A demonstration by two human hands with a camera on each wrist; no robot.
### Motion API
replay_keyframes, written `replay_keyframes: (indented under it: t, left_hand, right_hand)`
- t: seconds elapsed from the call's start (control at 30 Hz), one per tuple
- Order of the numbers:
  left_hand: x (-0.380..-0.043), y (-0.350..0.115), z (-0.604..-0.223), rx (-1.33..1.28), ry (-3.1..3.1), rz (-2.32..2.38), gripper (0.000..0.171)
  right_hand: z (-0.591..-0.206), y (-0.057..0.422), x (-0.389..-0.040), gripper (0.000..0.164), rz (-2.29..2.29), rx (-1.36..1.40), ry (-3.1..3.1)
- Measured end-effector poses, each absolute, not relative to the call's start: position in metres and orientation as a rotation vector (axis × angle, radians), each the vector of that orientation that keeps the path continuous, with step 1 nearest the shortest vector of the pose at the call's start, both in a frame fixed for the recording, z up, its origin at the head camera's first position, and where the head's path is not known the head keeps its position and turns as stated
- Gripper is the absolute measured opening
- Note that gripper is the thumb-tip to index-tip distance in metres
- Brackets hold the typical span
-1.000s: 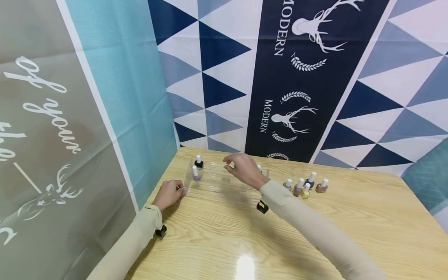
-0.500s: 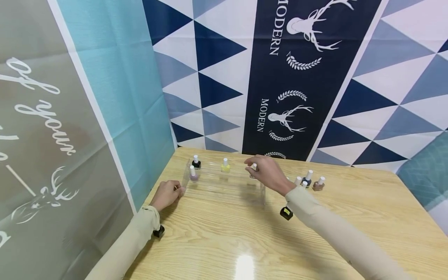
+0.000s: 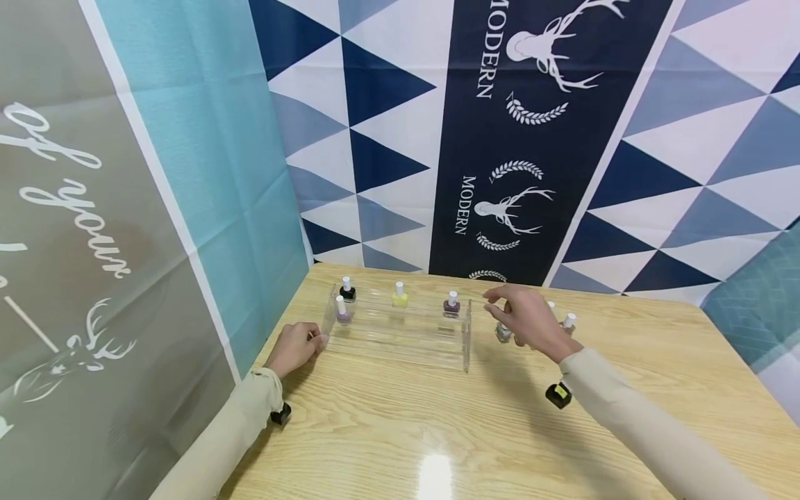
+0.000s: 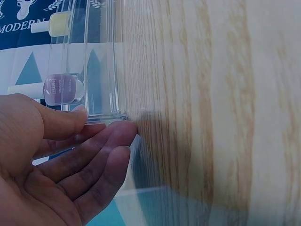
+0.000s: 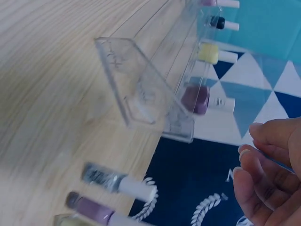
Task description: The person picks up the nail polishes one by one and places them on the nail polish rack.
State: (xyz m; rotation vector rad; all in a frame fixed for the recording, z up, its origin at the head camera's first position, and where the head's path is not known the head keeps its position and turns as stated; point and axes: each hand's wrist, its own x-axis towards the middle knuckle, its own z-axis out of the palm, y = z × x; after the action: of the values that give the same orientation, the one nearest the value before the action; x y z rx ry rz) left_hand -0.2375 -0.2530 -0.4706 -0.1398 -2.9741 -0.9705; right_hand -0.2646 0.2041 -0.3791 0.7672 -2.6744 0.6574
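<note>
A clear acrylic stepped rack [image 3: 467,340] stands on the wooden table. Its upper steps bear a black nail polish bottle [image 3: 347,293], a yellow one [image 3: 400,298] and a dark purple one [image 3: 451,305]; a lilac one [image 3: 342,314] sits lower at the left. My left hand [image 4: 70,150] pinches the rack's left end between thumb and fingers. To the right of the rack, my right hand [image 3: 528,321] hovers with loosely bent fingers and nothing in them. Beneath it a silver glitter bottle [image 5: 101,178] and a mauve bottle [image 5: 94,209] show in the right wrist view.
A brownish nail polish bottle [image 3: 568,323] stands on the table [image 3: 375,430] beyond my right hand, which hides most of the other loose bottles. Patterned cloth [image 3: 387,167] hangs behind the table and along its left side.
My right hand has moved right, from over the middle of the rack to above the loose bottles, uncovering the yellow and dark purple bottles. My left hand stays at the rack's left end.
</note>
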Motion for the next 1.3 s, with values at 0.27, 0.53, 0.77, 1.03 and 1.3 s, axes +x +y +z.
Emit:
replay_keyframes:
  t: [0.27, 0.53, 0.77, 1.03, 1.3]
  left_hand:
    - [-0.238, -0.255, -0.47, -0.131, -2.968, -0.996, 0.027]
    - [-0.239, -0.257, -0.47, -0.147, -2.967, -0.992, 0.027]
    - [-0.239, -0.257, -0.469, -0.142, -2.967, -0.996, 0.027]
    - [-0.238, -0.258, -0.471, -0.125, -2.957, -1.043, 0.026]
    - [-0.237, -0.255, -0.471, -0.116, -2.966, -1.052, 0.026]
  right_hand:
    - [-0.385, 0.237, -0.259, 0.014, 0.625, 0.696, -2.689]
    - [-0.396, 0.273, -0.257, 0.014, 0.574, 0.615, -2.681]
    - [-0.407, 0.294, -0.258, 0.014, 0.566, 0.555, -2.72]
    - [-0.422, 0.302, -0.262, 0.015, 0.544, 0.534, -2.761]
    - [-0.431, 0.305, -0.264, 0.012, 0.553, 0.533, -2.77]
